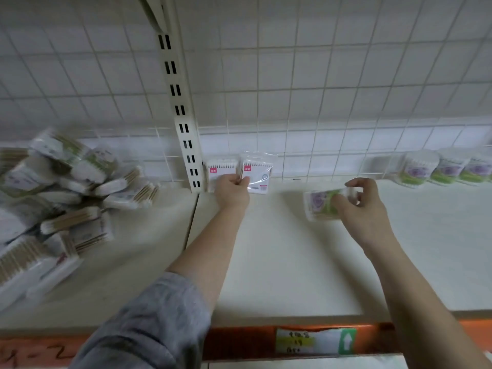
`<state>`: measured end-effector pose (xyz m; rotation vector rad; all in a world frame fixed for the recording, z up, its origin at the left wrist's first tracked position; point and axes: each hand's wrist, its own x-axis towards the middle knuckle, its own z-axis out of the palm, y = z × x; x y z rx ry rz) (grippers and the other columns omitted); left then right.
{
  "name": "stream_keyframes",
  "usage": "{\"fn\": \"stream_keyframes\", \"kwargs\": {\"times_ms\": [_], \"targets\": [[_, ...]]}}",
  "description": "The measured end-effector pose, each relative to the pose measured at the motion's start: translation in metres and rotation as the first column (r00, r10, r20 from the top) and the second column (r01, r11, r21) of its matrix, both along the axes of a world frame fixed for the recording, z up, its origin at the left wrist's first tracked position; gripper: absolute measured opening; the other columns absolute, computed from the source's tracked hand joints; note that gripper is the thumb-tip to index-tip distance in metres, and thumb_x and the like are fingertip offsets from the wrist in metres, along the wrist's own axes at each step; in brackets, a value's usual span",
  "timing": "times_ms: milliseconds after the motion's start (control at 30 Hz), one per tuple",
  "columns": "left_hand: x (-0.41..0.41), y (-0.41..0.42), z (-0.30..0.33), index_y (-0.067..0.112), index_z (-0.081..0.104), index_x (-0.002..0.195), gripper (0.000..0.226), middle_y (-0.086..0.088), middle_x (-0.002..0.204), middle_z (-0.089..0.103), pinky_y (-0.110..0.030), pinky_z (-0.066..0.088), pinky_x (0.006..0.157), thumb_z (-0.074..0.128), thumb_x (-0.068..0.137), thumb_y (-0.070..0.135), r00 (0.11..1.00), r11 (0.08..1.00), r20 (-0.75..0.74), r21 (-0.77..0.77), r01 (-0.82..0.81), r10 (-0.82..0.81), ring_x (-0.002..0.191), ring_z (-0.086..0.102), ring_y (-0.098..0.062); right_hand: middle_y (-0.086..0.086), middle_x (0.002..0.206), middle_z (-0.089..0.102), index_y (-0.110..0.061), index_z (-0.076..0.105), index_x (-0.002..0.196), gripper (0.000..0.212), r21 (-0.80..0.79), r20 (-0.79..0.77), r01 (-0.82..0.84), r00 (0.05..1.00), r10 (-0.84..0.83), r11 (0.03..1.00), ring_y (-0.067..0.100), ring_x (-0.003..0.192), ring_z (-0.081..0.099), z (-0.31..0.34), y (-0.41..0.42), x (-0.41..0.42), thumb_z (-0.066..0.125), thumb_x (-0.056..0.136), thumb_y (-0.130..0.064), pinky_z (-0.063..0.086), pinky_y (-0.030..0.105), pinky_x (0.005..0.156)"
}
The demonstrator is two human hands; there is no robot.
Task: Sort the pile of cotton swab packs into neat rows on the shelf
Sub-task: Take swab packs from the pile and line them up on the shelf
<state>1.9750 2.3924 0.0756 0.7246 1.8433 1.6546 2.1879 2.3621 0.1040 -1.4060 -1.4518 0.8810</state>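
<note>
A loose pile of cotton swab packs (58, 198) lies on the left part of the cream shelf (279, 262). Two flat packs with pink labels stand against the wire back grid beside the upright post; my left hand (231, 189) pinches the right one (259, 173) at its left edge, next to the left one (219, 169). My right hand (359, 203) grips a purple-and-green swab pack (319, 205), lying tilted just above the shelf middle. A row of three matching purple-and-green packs (447, 167) stands at the back right.
A slotted cream upright post (183, 129) divides the two shelf bays. White wire grid (319, 89) backs the shelf. An orange front rail (239, 342) carries a paper price tag (314, 340). Bare shelf surface lies between my forearms.
</note>
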Motion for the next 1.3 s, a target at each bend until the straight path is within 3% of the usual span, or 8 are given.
{"fn": "stream_keyframes", "kwargs": {"times_ms": [200,300,467,700,933,1067,1200,1300], "targets": [[-0.002,-0.001,-0.01,0.029,0.058,0.099,0.013,0.009,0.103,0.068,-0.036,0.043,0.094,0.061,0.088,0.036,0.958,0.969,-0.281,-0.213,-0.125,0.062,0.098,0.061,-0.019,-0.005,0.079,0.047,-0.018,0.043,0.111,0.029,0.016,0.049,0.02,0.999,-0.021,1.0,0.014,0.065,0.048,0.0,-0.001,-0.002,0.057,0.086,-0.02,0.037,0.03,0.059],[-0.005,-0.003,-0.014,0.029,0.055,0.099,0.014,0.011,0.106,0.067,-0.033,0.036,0.094,0.06,0.088,0.037,0.937,0.956,-0.346,-0.257,-0.139,0.043,0.103,0.059,-0.018,-0.004,0.08,0.049,-0.017,0.045,0.104,0.028,0.036,0.02,0.051,0.998,-0.052,0.998,0.019,0.072,0.05,-0.002,-0.003,-0.008,0.062,0.087,-0.032,0.037,0.03,0.061],[-0.004,-0.006,-0.018,0.027,0.054,0.111,0.026,0.009,0.11,0.065,-0.032,0.023,0.083,0.063,0.087,0.029,0.885,0.941,-0.466,-0.301,-0.152,-0.006,0.111,0.051,-0.018,0.009,0.114,0.05,-0.024,0.049,0.097,0.021,0.065,0.035,0.071,0.997,-0.073,0.995,0.024,0.09,0.055,-0.009,-0.004,-0.013,0.063,0.085,-0.032,0.039,0.029,0.074],[0.0,-0.009,-0.012,0.021,0.053,0.109,0.024,0.001,0.111,0.063,-0.033,0.029,0.087,0.062,0.088,0.025,0.908,0.954,-0.419,-0.268,-0.133,0.009,0.107,0.056,-0.024,0.007,0.129,0.041,-0.011,0.046,0.126,0.072,0.015,0.105,0.196,0.975,-0.197,0.98,0.017,0.109,0.047,-0.007,-0.004,-0.006,0.08,0.068,-0.036,0.038,0.025,0.081],[0.02,-0.009,-0.007,0.024,0.052,0.089,0.014,-0.001,0.103,0.066,-0.04,0.051,0.085,0.065,0.085,0.025,0.941,0.974,-0.323,-0.223,0.028,-0.101,0.097,0.062,-0.026,0.007,0.115,0.055,-0.022,0.056,0.114,0.053,0.065,0.043,0.137,0.989,-0.14,0.988,0.023,0.092,0.058,-0.012,0.006,0.016,0.08,0.068,-0.034,0.042,0.028,0.073],[0.043,-0.006,0.001,0.018,0.059,0.102,0.02,-0.001,0.107,0.067,-0.033,0.05,0.083,0.065,0.086,0.028,0.929,0.969,-0.335,-0.232,0.081,-0.157,0.094,0.062,-0.023,-0.003,0.096,0.054,-0.021,0.055,0.114,0.046,0.084,-0.003,0.08,0.997,-0.08,0.993,0.029,0.09,0.062,-0.005,0.013,0.046,0.077,0.074,-0.027,0.042,0.028,0.062],[0.081,-0.004,0.01,0.011,0.061,0.112,0.029,-0.004,0.099,0.063,-0.023,0.044,0.065,0.066,0.086,0.024,0.902,0.95,-0.361,-0.282,0.135,-0.235,0.07,0.057,-0.016,-0.009,0.096,0.052,-0.018,0.046,0.126,0.059,0.092,-0.047,0.06,0.997,-0.056,0.994,0.021,0.092,0.061,-0.001,0.03,0.094,0.076,0.076,-0.023,0.046,0.029,0.074],[0.114,-0.004,0.02,0.008,0.061,0.113,0.034,-0.011,0.111,0.065,-0.028,0.046,0.084,0.068,0.084,0.024,0.861,0.926,-0.413,-0.345,0.152,-0.295,0.096,0.063,-0.027,-0.006,0.104,0.055,-0.013,0.043,0.128,0.062,0.072,-0.063,0.024,0.998,-0.019,0.997,0.016,0.096,0.06,0.001,0.044,0.136,0.076,0.076,-0.022,0.044,0.026,0.075]]}}
